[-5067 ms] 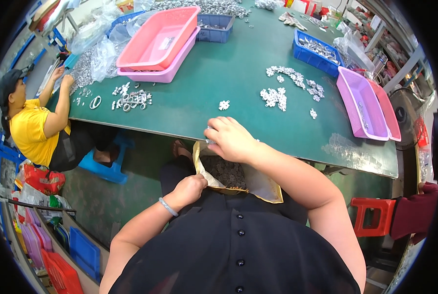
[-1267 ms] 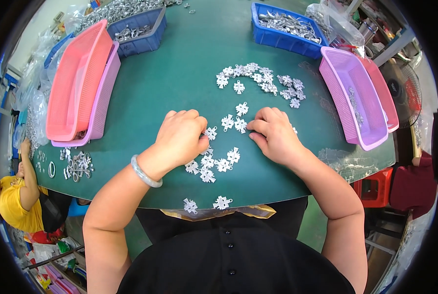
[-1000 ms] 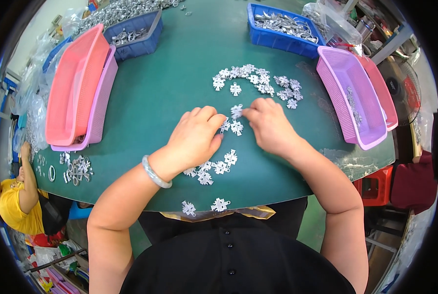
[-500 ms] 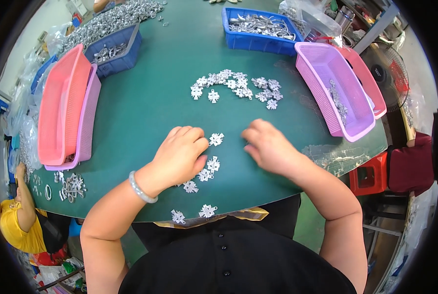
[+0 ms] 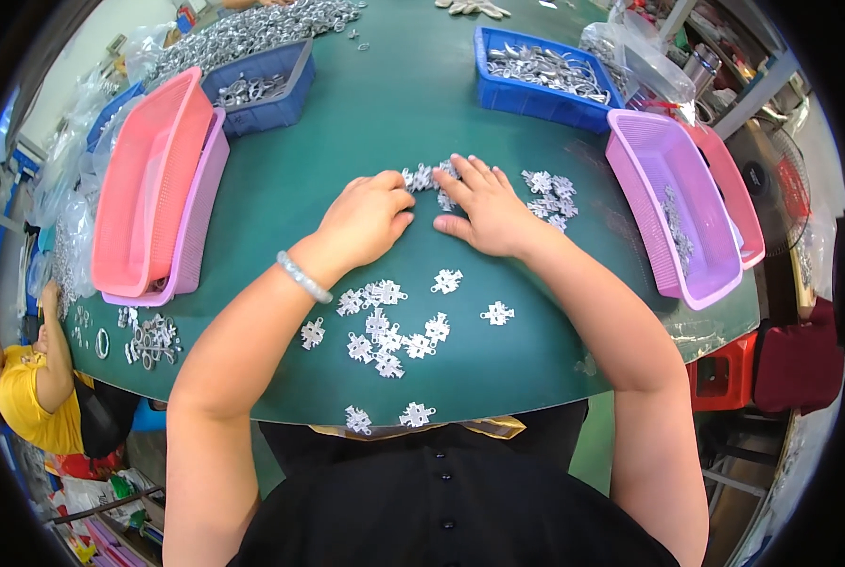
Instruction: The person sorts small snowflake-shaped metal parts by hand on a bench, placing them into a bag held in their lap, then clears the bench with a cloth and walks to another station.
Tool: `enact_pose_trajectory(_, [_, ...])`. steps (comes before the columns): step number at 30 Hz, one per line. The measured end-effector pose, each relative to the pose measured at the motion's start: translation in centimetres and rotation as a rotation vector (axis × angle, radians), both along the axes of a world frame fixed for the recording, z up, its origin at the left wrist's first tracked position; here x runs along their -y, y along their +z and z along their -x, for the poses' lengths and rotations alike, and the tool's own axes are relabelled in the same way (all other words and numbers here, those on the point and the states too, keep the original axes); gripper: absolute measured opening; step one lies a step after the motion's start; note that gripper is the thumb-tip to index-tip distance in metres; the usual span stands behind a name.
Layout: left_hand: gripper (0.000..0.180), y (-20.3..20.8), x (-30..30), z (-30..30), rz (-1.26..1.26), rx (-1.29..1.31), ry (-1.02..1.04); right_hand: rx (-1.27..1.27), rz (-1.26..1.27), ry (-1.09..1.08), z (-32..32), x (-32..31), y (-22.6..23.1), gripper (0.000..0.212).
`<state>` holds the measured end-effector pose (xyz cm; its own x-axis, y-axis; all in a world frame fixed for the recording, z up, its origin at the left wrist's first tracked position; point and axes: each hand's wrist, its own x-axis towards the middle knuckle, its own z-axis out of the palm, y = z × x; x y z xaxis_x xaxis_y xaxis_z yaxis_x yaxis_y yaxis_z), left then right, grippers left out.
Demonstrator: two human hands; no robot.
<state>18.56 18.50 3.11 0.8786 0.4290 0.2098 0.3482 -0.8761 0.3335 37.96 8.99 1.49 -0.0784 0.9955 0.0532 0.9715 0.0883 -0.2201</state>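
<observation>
Small silver cross-shaped metal pieces with end loops lie on the green table. A far cluster (image 5: 422, 178) sits partly under my hands. My right hand (image 5: 484, 210) lies over its right part, palm down, fingers spread. At the left end of that cluster is my left hand (image 5: 366, 222), its fingers loosely bent and thumb apart, with nothing visible in its grasp. Another group of crosses (image 5: 385, 331) is spread between my forearms, with single ones around it. Two crosses (image 5: 417, 414) rest by the near edge. To the right of my right hand is a small heap of crosses (image 5: 550, 197).
Stacked pink and purple baskets stand left (image 5: 148, 203) and right (image 5: 673, 203). Blue bins of metal parts sit far left (image 5: 281, 99) and far right (image 5: 545, 102), near a large heap of metal parts (image 5: 252, 42). A person in yellow (image 5: 35, 397) is at the left.
Both hands have moved away from me, up to the far cluster. More crosses now lie in the near group. The whole view has shifted slightly.
</observation>
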Motion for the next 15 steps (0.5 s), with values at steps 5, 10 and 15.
enact_pose_trajectory(5, [0.025, -0.1, 0.7, 5.4, 0.147, 0.081, 0.075, -0.162, -0.075, 0.201, 2.0, 1.1, 0.5, 0.052])
enact_pose_trajectory(10, [0.05, 0.7, 1.7, 7.3, 0.344, 0.169, 0.221, -0.212, -0.256, 0.232, 3.9, -0.7, 0.7, 0.037])
enact_pose_trajectory(15, [0.062, 0.7, 1.9, 8.7, 0.445, 0.183, 0.284, -0.207, -0.232, 0.285, 5.0, -1.1, 0.5, 0.023])
